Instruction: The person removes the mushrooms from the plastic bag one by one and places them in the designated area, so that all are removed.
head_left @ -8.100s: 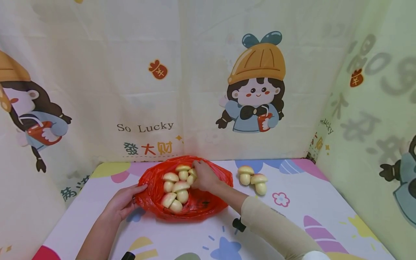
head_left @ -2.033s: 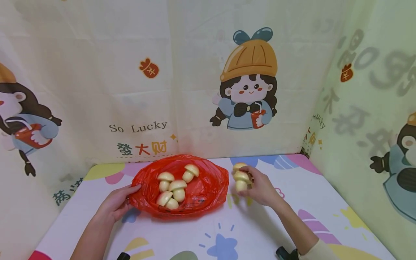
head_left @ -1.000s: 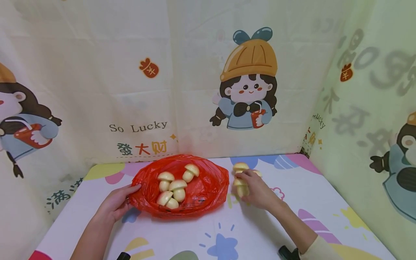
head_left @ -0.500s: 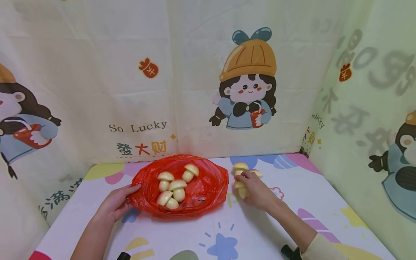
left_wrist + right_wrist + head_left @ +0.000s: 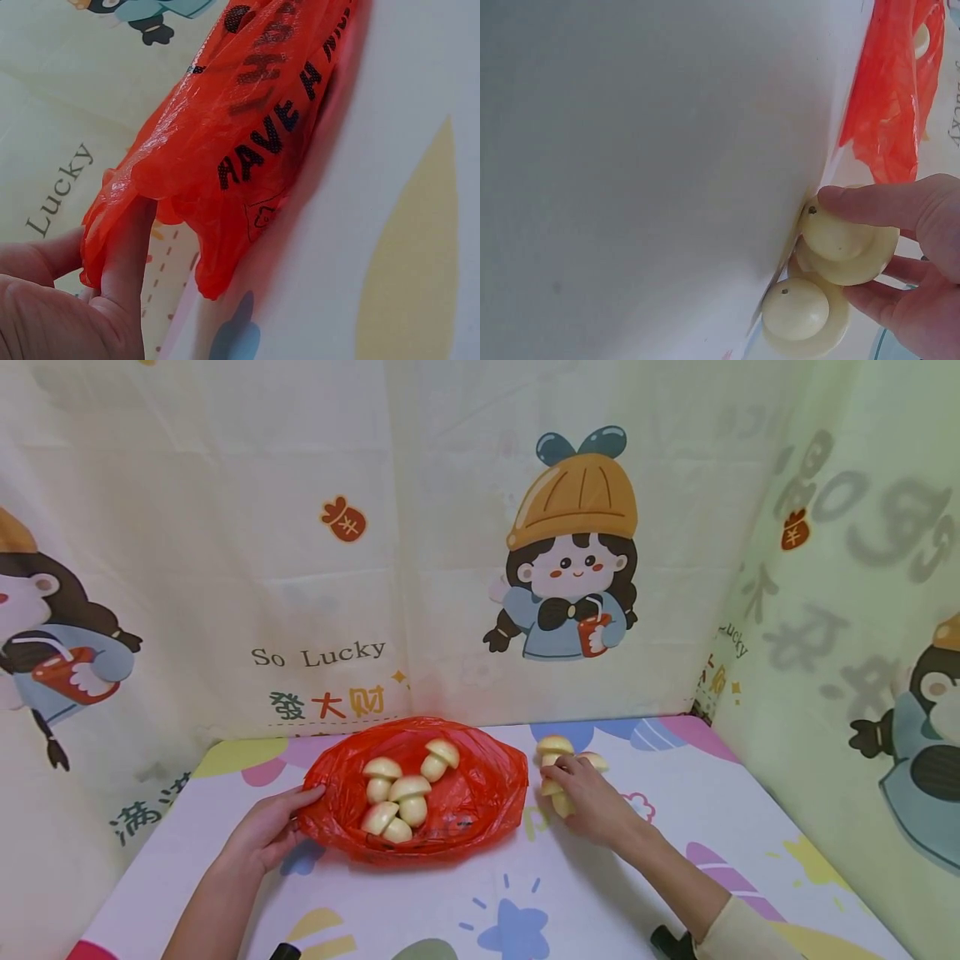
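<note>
My left hand (image 5: pixel 262 828) pinches the left rim of a red plastic bag (image 5: pixel 491 814); in the left wrist view, thumb and fingers hold a fold of its film (image 5: pixel 97 240). The bag lies wide open with several cream mushrooms (image 5: pixel 410 799) inside. To the right of it, my right hand (image 5: pixel 596 802) holds a mushroom (image 5: pixel 561 802) by thumb and fingers, its stem low at the tabletop. Two more mushrooms are close behind, one with a tan cap (image 5: pixel 555 743) and one partly hidden (image 5: pixel 594 761) by the hand. The right wrist view shows the thumb across the held mushroom (image 5: pixel 840 236).
A pale tabletop (image 5: pixel 600 893) with printed coloured shapes carries everything. Patterned cloth walls (image 5: pixel 450 568) rise behind and at both sides. Dark wrist camera parts (image 5: pixel 671 942) show near the lower edge of the head view.
Eight seconds ago my right hand was inside the bag at a mushroom. It moved right with it, then lowered it beside the two on the table. My left hand still grips the bag.
</note>
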Motion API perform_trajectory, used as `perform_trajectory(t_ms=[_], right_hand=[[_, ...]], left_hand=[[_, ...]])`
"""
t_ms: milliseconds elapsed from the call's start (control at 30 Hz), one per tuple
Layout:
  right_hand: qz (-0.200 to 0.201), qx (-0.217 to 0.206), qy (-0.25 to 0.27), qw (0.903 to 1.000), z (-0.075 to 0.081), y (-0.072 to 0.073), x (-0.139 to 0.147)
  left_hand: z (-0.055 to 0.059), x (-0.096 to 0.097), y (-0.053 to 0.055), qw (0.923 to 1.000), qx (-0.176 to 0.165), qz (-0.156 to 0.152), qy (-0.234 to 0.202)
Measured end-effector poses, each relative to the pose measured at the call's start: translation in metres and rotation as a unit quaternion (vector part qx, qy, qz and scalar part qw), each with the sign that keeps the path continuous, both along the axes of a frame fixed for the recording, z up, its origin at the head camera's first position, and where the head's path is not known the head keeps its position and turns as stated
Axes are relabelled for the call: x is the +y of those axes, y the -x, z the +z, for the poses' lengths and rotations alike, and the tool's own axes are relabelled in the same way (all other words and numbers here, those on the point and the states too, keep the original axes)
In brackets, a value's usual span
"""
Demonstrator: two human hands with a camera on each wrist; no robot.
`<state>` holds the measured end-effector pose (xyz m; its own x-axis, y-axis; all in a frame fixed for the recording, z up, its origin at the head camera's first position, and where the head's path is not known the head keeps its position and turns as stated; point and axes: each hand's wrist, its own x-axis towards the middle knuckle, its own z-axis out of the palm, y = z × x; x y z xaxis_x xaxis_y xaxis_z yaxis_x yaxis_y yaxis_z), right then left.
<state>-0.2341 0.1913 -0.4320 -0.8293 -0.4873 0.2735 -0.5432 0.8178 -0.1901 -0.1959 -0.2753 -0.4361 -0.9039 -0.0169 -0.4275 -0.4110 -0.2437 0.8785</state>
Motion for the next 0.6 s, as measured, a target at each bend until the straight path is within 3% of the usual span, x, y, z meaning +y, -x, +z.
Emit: perform_trajectory(t_ms=[167, 600], right_hand=[[0.013, 0.022, -0.004, 0.9997, -0.0004, -0.001, 0.0012], [-0.015, -0.008, -0.021, 0.9996, 0.0019, -0.0051, 0.0003]], left_hand=[[0.0004, -0.0002, -0.0002, 1.0, 0.002, -0.001, 0.0], [0.0038, -0.0007, 0.0004, 0.9999, -0.008, -0.001, -0.01]])
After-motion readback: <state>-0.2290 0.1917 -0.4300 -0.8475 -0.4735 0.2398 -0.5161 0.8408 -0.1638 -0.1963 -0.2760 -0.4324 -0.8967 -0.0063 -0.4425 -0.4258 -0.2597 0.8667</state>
